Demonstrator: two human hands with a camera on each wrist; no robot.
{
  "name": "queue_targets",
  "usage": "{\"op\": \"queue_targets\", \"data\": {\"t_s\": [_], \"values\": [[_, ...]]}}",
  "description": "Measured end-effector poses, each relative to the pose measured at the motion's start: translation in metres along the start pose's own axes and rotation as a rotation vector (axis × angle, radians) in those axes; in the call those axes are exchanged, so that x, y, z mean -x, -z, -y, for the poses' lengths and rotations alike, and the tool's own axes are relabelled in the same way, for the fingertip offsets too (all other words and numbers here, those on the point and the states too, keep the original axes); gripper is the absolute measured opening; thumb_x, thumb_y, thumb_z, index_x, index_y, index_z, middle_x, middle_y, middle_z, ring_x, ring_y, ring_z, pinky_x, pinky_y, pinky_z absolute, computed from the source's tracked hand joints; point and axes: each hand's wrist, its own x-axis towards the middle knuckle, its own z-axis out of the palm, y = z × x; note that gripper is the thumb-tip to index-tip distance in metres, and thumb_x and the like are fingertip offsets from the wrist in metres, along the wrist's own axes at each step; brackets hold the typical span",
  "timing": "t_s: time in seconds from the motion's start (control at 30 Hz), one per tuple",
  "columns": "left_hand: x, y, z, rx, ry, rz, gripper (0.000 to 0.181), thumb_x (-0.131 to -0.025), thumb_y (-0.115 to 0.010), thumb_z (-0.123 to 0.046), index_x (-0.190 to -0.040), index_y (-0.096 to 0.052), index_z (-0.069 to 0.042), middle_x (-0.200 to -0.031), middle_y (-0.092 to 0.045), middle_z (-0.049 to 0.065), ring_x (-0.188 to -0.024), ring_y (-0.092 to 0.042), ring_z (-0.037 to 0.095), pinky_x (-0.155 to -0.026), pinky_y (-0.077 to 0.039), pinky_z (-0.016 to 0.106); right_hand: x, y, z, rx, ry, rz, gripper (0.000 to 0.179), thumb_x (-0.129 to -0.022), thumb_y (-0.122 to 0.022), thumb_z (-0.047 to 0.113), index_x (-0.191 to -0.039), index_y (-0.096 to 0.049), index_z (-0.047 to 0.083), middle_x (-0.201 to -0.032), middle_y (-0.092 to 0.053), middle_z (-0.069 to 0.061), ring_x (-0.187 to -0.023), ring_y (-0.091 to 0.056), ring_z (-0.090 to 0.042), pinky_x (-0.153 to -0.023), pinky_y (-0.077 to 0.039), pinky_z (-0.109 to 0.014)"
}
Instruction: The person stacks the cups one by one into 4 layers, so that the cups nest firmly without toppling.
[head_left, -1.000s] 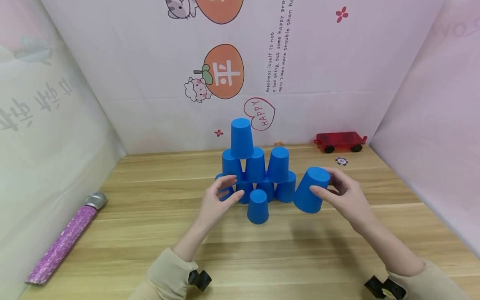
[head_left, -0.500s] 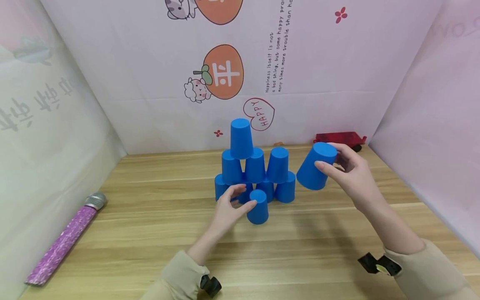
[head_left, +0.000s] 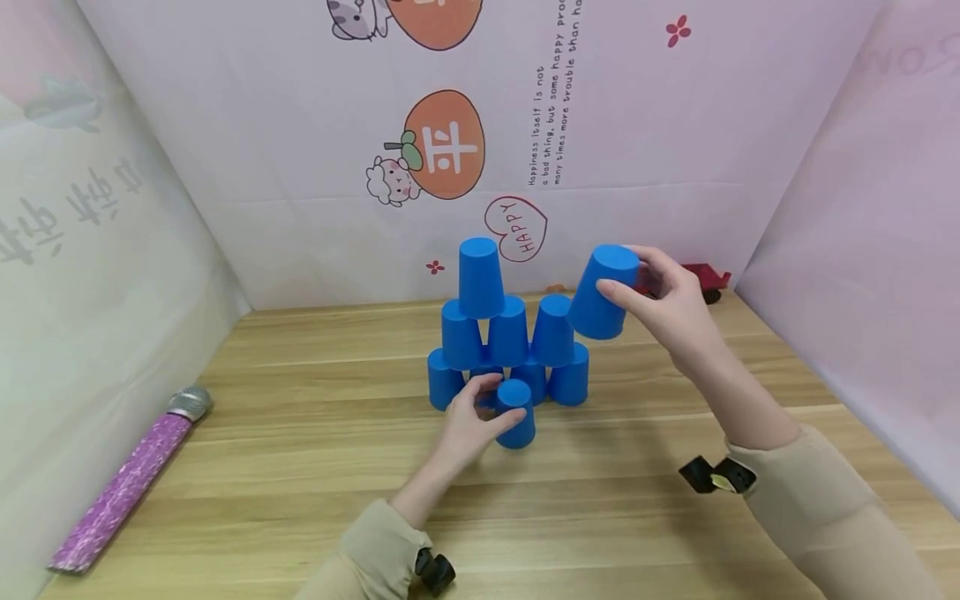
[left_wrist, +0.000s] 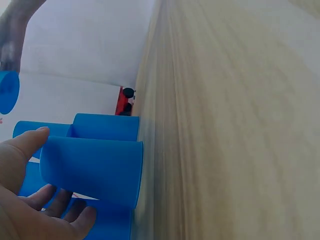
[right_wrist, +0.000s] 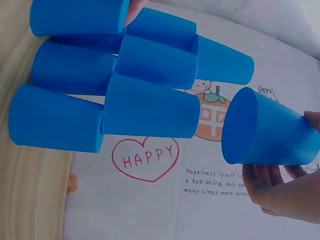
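Observation:
My right hand [head_left: 671,312] grips an upside-down blue plastic cup [head_left: 603,292], tilted and raised in the air to the right of a cup pyramid. In the pyramid, one top cup [head_left: 480,279] bridges the left cup [head_left: 461,335] and middle cup [head_left: 507,332] of a row of three. The right cup [head_left: 553,332] of that row has nothing on it. Several cups form the bottom row [head_left: 445,382]. In front stands a lone upside-down cup [left_wrist: 92,167]. Around it curves my left hand [head_left: 468,425], thumb on one side and loosely spread fingers [left_wrist: 87,220] on the other.
A purple glittery microphone [head_left: 135,475] lies at the table's left. At the back right, a red toy wagon [head_left: 708,279] sits partly behind my right hand. White printed cloth [head_left: 322,250] walls the wooden table [head_left: 315,467] at the back and sides.
My right hand has lifted its cup higher, then brought it leftward toward the pyramid. My left hand has moved right and down to the lone front cup, which stays in place.

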Motion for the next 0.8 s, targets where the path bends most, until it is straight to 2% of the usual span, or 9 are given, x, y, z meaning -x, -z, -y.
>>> {"op": "queue_targets", "data": {"t_s": [0.3,0.57,0.8], "values": [[-0.001,-0.002,0.007,-0.034,0.009,0.004,0.061,-0.084,-0.071,-0.029,-0.134,-0.045,-0.005,-0.136,-0.051,0.014,-0.124,-0.049,0.033,-0.101,-0.045,0.05,-0.029,-0.026,0.005,0.01,0.049,0.024,0.059,-0.087,-0.064,0.042,-0.136,-0.046,0.016,-0.131,-0.054,-0.014,-0.115,-0.054,-0.03,-0.099,-0.042,-0.058],[-0.004,-0.004,0.008,-0.047,0.005,0.001,0.062,-0.083,-0.072,-0.027,-0.134,-0.045,-0.004,-0.134,-0.051,0.015,-0.123,-0.05,0.033,-0.1,-0.046,0.049,-0.049,-0.049,0.001,0.034,0.035,0.065,0.06,-0.085,-0.065,0.046,-0.135,-0.046,0.019,-0.131,-0.054,-0.011,-0.116,-0.053,-0.027,-0.097,-0.044,-0.057],[-0.005,-0.005,0.007,-0.066,-0.006,0.007,0.059,-0.083,-0.072,-0.025,-0.132,-0.048,-0.003,-0.132,-0.054,0.015,-0.121,-0.052,0.033,-0.1,-0.046,0.05,-0.056,-0.06,-0.003,0.046,0.053,0.094,0.06,-0.086,-0.064,0.044,-0.136,-0.046,0.016,-0.132,-0.054,-0.012,-0.118,-0.052,-0.029,-0.099,-0.043,-0.057]]}}
